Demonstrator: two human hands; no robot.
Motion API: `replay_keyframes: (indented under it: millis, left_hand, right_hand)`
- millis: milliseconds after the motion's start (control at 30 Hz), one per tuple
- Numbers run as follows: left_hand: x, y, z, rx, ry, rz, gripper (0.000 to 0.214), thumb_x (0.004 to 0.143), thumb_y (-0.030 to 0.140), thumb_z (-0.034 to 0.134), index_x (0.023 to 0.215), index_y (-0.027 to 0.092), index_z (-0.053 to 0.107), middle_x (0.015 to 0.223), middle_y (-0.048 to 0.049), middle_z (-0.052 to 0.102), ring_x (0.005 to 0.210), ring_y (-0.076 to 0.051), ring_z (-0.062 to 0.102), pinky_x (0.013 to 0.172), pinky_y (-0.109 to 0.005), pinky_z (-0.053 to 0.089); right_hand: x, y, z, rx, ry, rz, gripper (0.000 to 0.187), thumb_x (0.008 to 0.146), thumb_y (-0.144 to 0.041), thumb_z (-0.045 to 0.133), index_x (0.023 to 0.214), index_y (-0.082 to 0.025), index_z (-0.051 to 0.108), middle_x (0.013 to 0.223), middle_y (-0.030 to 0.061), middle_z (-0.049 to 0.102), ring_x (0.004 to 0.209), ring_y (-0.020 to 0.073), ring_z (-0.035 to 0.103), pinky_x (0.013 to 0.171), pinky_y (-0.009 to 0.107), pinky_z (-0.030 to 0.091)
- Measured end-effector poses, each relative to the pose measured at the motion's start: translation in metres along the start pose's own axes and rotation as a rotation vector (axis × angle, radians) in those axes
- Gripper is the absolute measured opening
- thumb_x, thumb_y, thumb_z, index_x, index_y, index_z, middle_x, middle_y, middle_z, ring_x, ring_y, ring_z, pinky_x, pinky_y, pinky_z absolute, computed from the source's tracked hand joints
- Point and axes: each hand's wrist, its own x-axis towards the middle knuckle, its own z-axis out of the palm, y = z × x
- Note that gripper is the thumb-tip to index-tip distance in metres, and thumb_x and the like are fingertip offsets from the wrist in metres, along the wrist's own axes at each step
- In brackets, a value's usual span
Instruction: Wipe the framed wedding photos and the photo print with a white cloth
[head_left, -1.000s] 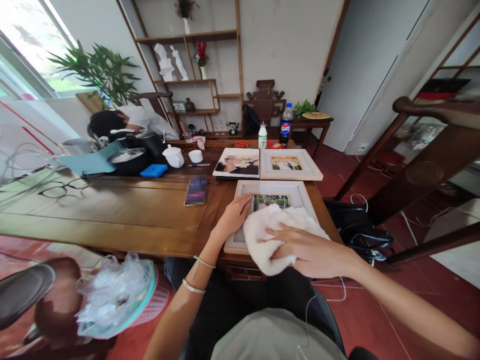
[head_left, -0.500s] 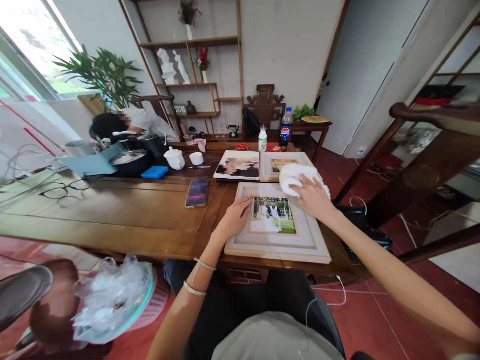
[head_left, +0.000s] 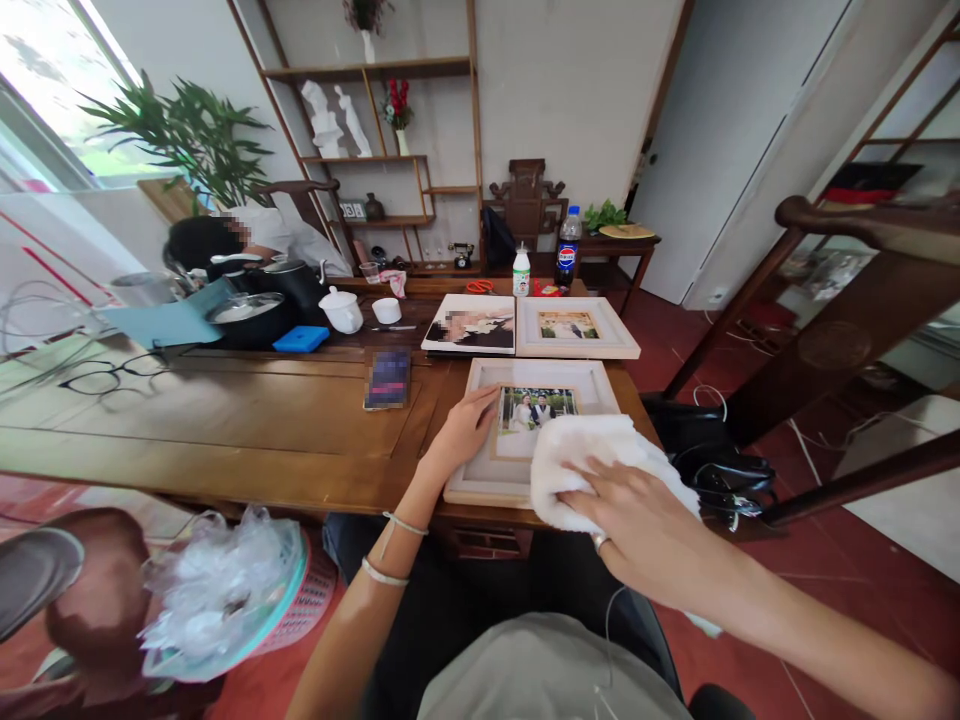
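Note:
A white picture frame with a photo of two people lies flat at the table's near edge. My left hand rests on its left side, fingers stretched out toward the photo. In my right hand is a folded white cloth, pressed over the lower right part of the frame and hiding that corner. Behind lie a second white picture frame and, left of it, a photo panel stacked on something dark.
Left on the wooden table are a phone, a blue box, a white teapot and glasses. A small white bottle and a cola bottle stand behind the frames. A lined basket sits on the floor.
My right hand has brought the cloth from the frame's upper right corner down toward its lower right, nearer to me. My left hand stays on the left side.

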Motion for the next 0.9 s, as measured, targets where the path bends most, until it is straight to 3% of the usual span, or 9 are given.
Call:
replay_keyframes:
  millis: [100,267,400,500,600,667,900]
  left_hand:
    - [0.000,0.001,-0.002,-0.005,-0.018,0.020,0.040,0.090,0.018,0.043,0.128,0.017,0.054,0.136,-0.0092,0.053,0.127,-0.021,0.048,0.110,-0.039,0.036]
    - [0.000,0.001,-0.003,0.000,-0.039,0.011,0.039,0.091,0.020,0.042,0.128,0.015,0.055,0.136,-0.0104,0.052,0.128,-0.022,0.047,0.109,-0.039,0.036]
    - [0.000,0.001,-0.003,-0.007,-0.019,0.024,0.038,0.092,0.022,0.043,0.128,0.016,0.055,0.135,-0.0096,0.053,0.127,-0.021,0.048,0.109,-0.038,0.037]
    - [0.000,0.000,-0.001,-0.026,0.020,0.028,0.038,0.094,0.024,0.038,0.125,0.013,0.057,0.132,-0.0105,0.056,0.125,-0.020,0.050,0.109,-0.036,0.036]
    - [0.000,0.000,0.000,-0.030,0.035,0.018,0.039,0.095,0.025,0.036,0.124,0.011,0.058,0.131,-0.0117,0.057,0.124,-0.020,0.051,0.109,-0.036,0.037]
    - [0.000,-0.001,0.001,-0.025,0.033,0.005,0.038,0.095,0.025,0.036,0.124,0.013,0.058,0.131,-0.0106,0.057,0.124,-0.020,0.051,0.109,-0.037,0.037]
    - [0.000,-0.003,0.002,-0.012,0.015,0.010,0.038,0.095,0.024,0.036,0.125,0.013,0.058,0.132,-0.0102,0.056,0.125,-0.020,0.050,0.109,-0.037,0.037]
  right_hand:
    - [0.008,0.008,0.010,-0.001,0.071,0.024,0.061,0.064,-0.005,0.048,0.121,-0.023,0.060,0.141,0.0097,0.046,0.132,0.0315,0.036,0.105,0.052,0.032]
    - [0.051,0.070,0.031,-0.142,0.193,0.107,0.059,0.065,-0.004,0.051,0.121,-0.023,0.061,0.144,0.0082,0.042,0.135,0.0303,0.031,0.109,0.050,0.024]
    - [0.087,0.114,0.029,-0.301,0.322,0.127,0.056,0.071,-0.008,0.053,0.126,-0.017,0.055,0.145,0.0136,0.039,0.137,0.0364,0.022,0.108,0.060,0.017]
    - [0.101,0.125,0.023,-0.309,0.286,0.062,0.054,0.074,-0.006,0.050,0.127,-0.016,0.054,0.143,0.0140,0.042,0.136,0.0388,0.024,0.104,0.064,0.019]
    - [0.097,0.119,0.021,-0.228,0.201,-0.034,0.054,0.073,-0.003,0.045,0.126,-0.014,0.055,0.138,0.0164,0.047,0.129,0.0375,0.037,0.100,0.059,0.030]
    - [0.083,0.105,0.020,-0.180,0.170,-0.116,0.054,0.072,-0.002,0.045,0.124,-0.013,0.056,0.136,0.0172,0.048,0.127,0.0360,0.039,0.100,0.057,0.032]
    - [0.016,0.030,0.012,0.092,0.074,-0.272,0.057,0.067,0.000,0.047,0.120,-0.019,0.056,0.140,0.0136,0.045,0.132,0.0276,0.036,0.105,0.048,0.034]
